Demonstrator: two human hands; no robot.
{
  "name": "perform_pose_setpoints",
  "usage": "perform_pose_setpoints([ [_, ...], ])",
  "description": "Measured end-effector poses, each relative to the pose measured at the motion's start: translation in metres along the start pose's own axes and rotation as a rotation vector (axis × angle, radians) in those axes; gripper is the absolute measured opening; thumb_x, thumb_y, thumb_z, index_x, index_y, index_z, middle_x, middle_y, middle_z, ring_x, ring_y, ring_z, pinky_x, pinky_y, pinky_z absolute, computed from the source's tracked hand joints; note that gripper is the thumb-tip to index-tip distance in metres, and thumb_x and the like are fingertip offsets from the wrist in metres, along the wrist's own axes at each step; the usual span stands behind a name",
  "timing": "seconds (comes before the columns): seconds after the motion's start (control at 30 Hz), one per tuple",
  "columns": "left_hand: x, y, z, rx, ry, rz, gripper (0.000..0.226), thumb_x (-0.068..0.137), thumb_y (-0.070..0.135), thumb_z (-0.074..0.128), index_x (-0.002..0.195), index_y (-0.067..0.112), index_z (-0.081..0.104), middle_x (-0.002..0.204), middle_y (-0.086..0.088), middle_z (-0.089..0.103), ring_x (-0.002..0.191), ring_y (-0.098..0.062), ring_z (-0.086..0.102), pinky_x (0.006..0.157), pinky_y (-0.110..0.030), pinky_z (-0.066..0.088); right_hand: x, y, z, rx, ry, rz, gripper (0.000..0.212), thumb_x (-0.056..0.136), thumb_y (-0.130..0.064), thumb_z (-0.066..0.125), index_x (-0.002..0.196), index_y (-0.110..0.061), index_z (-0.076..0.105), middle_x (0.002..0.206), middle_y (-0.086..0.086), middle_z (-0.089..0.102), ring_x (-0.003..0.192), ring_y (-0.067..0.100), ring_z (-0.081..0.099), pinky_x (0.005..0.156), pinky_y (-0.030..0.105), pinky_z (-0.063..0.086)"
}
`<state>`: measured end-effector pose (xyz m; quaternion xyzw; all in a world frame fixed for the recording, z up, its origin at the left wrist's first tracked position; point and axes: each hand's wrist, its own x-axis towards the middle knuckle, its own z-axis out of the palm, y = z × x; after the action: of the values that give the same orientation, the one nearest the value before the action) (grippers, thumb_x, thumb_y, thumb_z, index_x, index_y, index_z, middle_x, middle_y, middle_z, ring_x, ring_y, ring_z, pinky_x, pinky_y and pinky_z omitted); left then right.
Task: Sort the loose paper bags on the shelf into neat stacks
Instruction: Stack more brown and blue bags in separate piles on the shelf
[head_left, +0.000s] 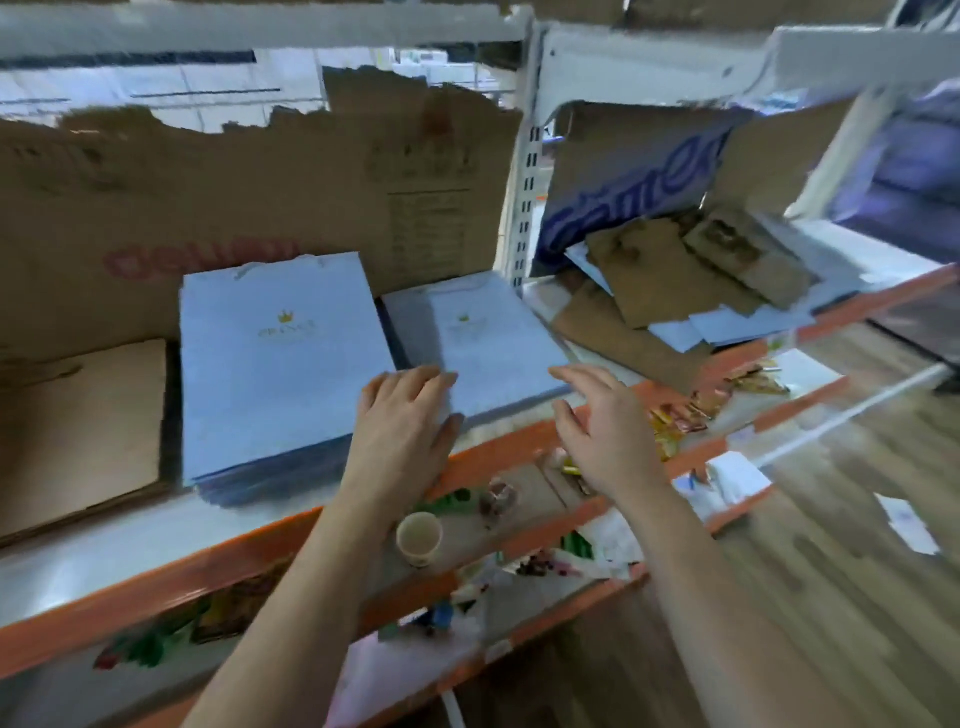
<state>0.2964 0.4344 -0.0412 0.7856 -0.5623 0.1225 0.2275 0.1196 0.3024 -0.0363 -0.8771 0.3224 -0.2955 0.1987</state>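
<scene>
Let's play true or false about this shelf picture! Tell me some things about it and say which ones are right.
1. Two stacks of white bags with a gold crown lie side by side on the shelf. True: the left white stack and the right white stack.
2. The right hand is holding a brown bag. False: the right hand is open and holds nothing.
3. The bags further right are neatly stacked. False: the messy pile of brown and white bags lies jumbled.
4. A paper cup stands on a lower shelf. True.
5. The left hand is inside the cup. False: the left hand lies flat at the front of the white stacks.
</scene>
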Motion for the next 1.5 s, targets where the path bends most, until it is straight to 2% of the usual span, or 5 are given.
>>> perform_pose_setpoints([
  [0.53, 0.125, 0.196, 0.134, -0.130, -0.135, 0.013, 0.041, 0.093, 0.038, 0.057, 0.127, 0.016, 0.059, 0.133, -0.002, 0.057, 0.122, -0.027, 0.051, 0.103, -0.041, 0.030, 0.018, 0.211, -0.120, 0.008, 0.067, 0.137, 0.027, 0.092, -0.009, 0.058, 0.118, -0.011, 0.065, 0.116, 0.000, 0.063, 0.111, 0.015, 0.055, 0.097, 0.026, 0.042],
  [0.73, 0.210, 0.237, 0.189, -0.204, -0.108, 0.024, 0.037, 0.092, 0.030, 0.060, 0.127, 0.017, 0.059, 0.127, -0.004, 0.060, 0.116, -0.029, 0.053, 0.098, -0.043, 0.033, 0.071, 0.281, -0.151, -0.071, 0.091, 0.191, 0.027, 0.091, -0.008, 0.059, 0.117, -0.011, 0.065, 0.118, 0.002, 0.063, 0.112, 0.016, 0.055, 0.091, 0.000, 0.025],
  [1.0, 0.313, 0.283, 0.232, -0.237, -0.126, 0.122, 0.040, 0.094, 0.032, 0.058, 0.131, 0.019, 0.057, 0.136, -0.002, 0.055, 0.122, -0.026, 0.050, 0.102, -0.042, 0.030, 0.139, 0.363, -0.187, -0.114, 0.144, 0.293, 0.025, 0.090, -0.007, 0.058, 0.114, -0.005, 0.067, 0.119, 0.008, 0.064, 0.105, 0.026, 0.061, 0.089, 0.031, 0.045],
  [1.27, 0.359, 0.319, 0.266, -0.204, -0.138, 0.095, 0.041, 0.095, 0.032, 0.055, 0.133, 0.018, 0.056, 0.136, -0.001, 0.053, 0.127, -0.024, 0.046, 0.108, -0.040, 0.026, 0.178, 0.451, -0.212, -0.055, 0.182, 0.387, 0.025, 0.091, -0.011, 0.059, 0.113, -0.017, 0.069, 0.119, 0.001, 0.065, 0.082, 0.013, 0.059, 0.074, 0.024, 0.041],
  [1.5, 0.378, 0.368, 0.292, -0.138, -0.040, -0.084, 0.038, 0.092, 0.027, 0.062, 0.127, 0.011, 0.061, 0.131, -0.008, 0.058, 0.121, -0.030, 0.052, 0.105, -0.044, 0.030, 0.239, 0.543, -0.242, -0.117, 0.006, 0.280, 0.034, 0.092, -0.018, 0.060, 0.124, -0.009, 0.064, 0.129, 0.012, 0.060, 0.110, 0.031, 0.059, 0.092, 0.035, 0.046],
])
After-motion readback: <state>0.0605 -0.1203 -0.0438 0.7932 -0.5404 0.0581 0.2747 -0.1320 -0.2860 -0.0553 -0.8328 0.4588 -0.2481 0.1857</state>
